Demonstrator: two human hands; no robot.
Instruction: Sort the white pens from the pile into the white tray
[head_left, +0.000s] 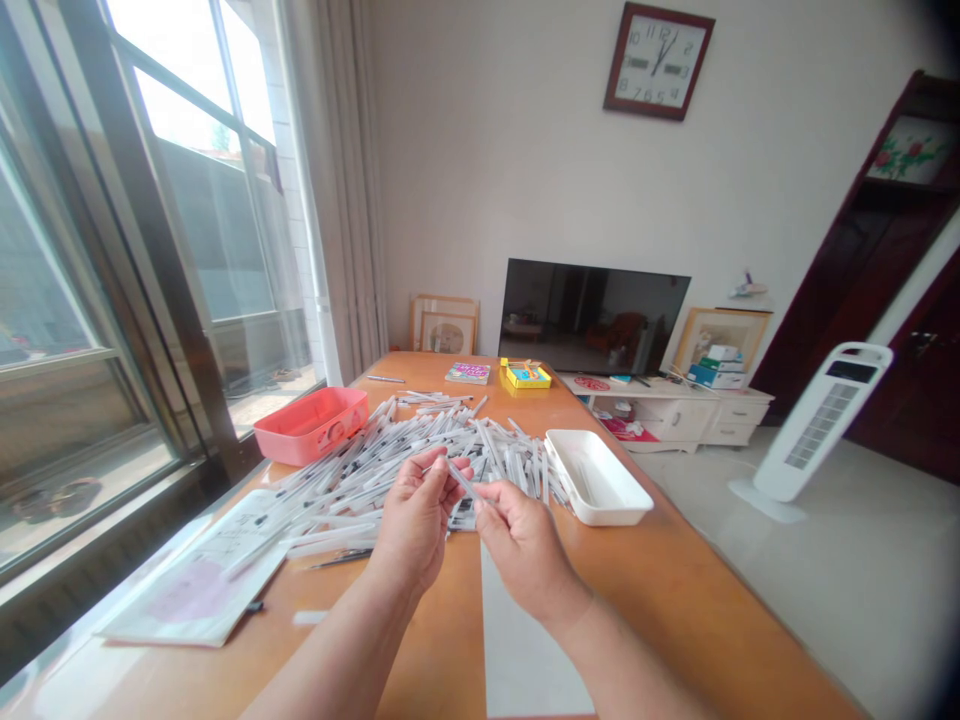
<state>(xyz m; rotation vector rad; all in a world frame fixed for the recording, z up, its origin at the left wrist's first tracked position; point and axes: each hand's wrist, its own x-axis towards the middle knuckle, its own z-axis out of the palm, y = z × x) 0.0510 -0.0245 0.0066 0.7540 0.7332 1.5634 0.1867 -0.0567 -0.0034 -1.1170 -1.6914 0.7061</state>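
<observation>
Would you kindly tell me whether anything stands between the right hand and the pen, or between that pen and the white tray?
Nothing visible separates the right hand from the pen; its fingers hold it. Toward the white tray, loose pens lie on the table.

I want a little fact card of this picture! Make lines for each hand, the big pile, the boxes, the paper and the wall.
Left hand: fingers curled, thumb at the far end of a thin pen-like stick
Right hand: pinching the near end
Pile: many pale sticks, some dark-tipped, on the table
Boxes: pink basket left of the pile; white tray right
Paper: white strip, partly under the right forearm
Wall: square clock
</observation>
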